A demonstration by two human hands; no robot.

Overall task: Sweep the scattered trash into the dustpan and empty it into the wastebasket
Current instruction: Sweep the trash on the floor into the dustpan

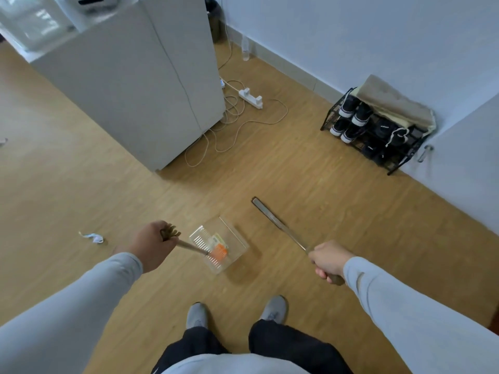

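My left hand grips the brown handle of a clear plastic dustpan, which hangs low over the wooden floor ahead of my feet. Orange and pale scraps lie inside the pan. My right hand is closed around the handle of a slim broom, whose far end points up and left, to the right of the dustpan. A crumpled white and blue scrap lies on the floor to the left of my left hand. A dark wastebasket stands far back, behind the white cabinet.
A tall white cabinet fills the upper left. A power strip with looped cables lies by its right side. A black shoe rack stands against the right wall. Another small scrap sits at the left edge.
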